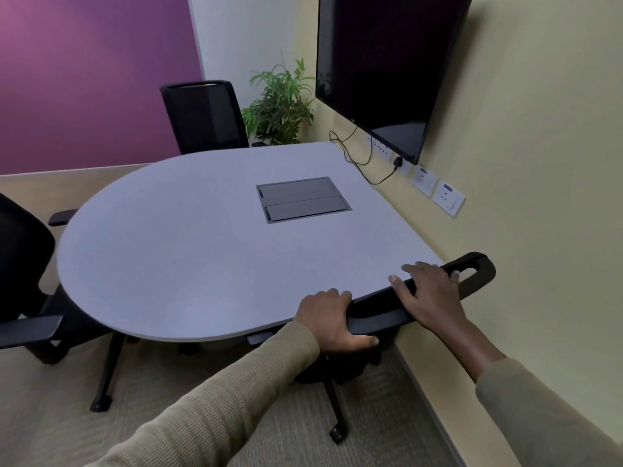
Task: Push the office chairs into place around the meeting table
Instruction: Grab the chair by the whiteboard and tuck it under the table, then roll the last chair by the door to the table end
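Lighting: even, soft indoor light of moderate brightness, source not in view; the table [188, 237] top reads as flat pale grey without glare, with only a soft shadow on the carpet [236, 362] beneath it. Reflections: the dark screen [381, 65] on the wall carries a faint pale sheen at its lower corner. Picture quality: slightly soft overall, strong wide-angle bending of the straight wall lines toward the edges, sleeves [215, 402] at the bottom stretched and mildly blurred.
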Demonstrator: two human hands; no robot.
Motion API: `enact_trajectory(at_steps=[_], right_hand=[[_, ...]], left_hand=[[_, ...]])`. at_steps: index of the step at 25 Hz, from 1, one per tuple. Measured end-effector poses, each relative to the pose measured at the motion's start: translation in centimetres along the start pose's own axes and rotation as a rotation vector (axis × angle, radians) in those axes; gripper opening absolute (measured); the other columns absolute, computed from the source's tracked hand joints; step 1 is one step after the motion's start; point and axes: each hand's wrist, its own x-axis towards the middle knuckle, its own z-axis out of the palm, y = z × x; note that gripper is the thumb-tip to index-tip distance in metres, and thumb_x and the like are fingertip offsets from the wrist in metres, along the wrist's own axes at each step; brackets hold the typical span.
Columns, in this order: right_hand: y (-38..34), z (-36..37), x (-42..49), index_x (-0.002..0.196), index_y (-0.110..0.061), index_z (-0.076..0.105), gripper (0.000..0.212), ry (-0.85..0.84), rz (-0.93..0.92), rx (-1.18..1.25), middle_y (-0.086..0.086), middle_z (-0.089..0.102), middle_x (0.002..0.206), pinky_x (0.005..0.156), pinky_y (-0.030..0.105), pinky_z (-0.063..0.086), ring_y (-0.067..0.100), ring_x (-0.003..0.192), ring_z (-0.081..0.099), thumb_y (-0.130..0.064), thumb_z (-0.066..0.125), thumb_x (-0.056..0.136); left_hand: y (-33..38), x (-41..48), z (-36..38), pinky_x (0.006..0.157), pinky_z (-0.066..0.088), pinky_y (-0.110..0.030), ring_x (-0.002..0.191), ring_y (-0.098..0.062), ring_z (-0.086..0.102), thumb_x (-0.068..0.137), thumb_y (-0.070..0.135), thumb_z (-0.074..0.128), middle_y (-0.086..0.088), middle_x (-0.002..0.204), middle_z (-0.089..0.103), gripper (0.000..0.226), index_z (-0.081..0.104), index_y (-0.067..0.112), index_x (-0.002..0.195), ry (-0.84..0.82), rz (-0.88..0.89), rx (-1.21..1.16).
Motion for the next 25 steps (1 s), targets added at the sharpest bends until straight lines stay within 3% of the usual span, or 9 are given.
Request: enact_trajectory(at_steps=[3, 8, 15, 20, 25], right_hand=[[-5.3, 0.7, -0.1, 0.142, -0.025, 0.051, 0.082, -0.024, -0.067, 0.016, 0.004, 0.050, 0.149, 0.117, 0.063, 0.016, 0.028, 0.142, 0.038, -0.076, 0.018, 0.088], [-15.2, 2.8, -0.7, 0.144, -0.025, 0.048, 0.084, -0.055, -0.168, 0.052, 0.002, 0.051, 0.147, 0.116, 0.058, 0.023, 0.025, 0.139, 0.042, -0.076, 0.015, 0.086], [-32.0, 7.3, -0.5, 0.145, -0.025, 0.046, 0.070, -0.131, -0.287, 0.078, 0.002, 0.051, 0.147, 0.116, 0.056, 0.022, 0.025, 0.138, 0.042, -0.070, 0.026, 0.095], [-44.7, 10.6, -1.6, 0.144, -0.025, 0.047, 0.086, -0.178, -0.387, 0.119, 0.001, 0.053, 0.146, 0.115, 0.054, 0.026, 0.024, 0.136, 0.045, -0.079, 0.012, 0.086], [-55.1, 13.9, -2.8, 0.144, -0.024, 0.048, 0.071, -0.251, -0.517, 0.132, 0.002, 0.053, 0.145, 0.114, 0.051, 0.026, 0.024, 0.135, 0.045, -0.069, 0.026, 0.093]], left_hand=[[-2.4, -1.2, -0.7, 0.083, 0.052, -0.040, 0.090, -0.023, 0.059, 0.066, 0.092, 0.050, -0.001, 0.102, 0.060, 0.091, 0.054, 0.022, 0.124, 0.000, 0.040, 0.030], [-10.9, -4.5, -3.0, 0.099, 0.040, -0.042, 0.114, -0.026, 0.054, 0.068, 0.094, 0.044, -0.005, 0.129, 0.057, 0.105, 0.043, 0.022, 0.144, -0.013, -0.026, 0.120], [-26.7, -11.8, -6.3, 0.103, 0.040, -0.041, 0.119, -0.025, 0.053, 0.086, 0.079, 0.039, -0.005, 0.135, 0.055, 0.082, 0.042, 0.023, 0.145, 0.061, -0.239, 0.151], [-37.6, -18.0, -8.4, 0.099, 0.042, -0.039, 0.116, -0.024, 0.055, 0.092, 0.071, 0.037, -0.004, 0.131, 0.056, 0.071, 0.044, 0.022, 0.144, 0.085, -0.410, 0.161], [-45.7, -24.7, -9.8, 0.096, 0.041, -0.039, 0.111, -0.024, 0.055, 0.091, 0.070, 0.040, -0.003, 0.125, 0.058, 0.067, 0.048, 0.023, 0.139, 0.090, -0.580, 0.125]])
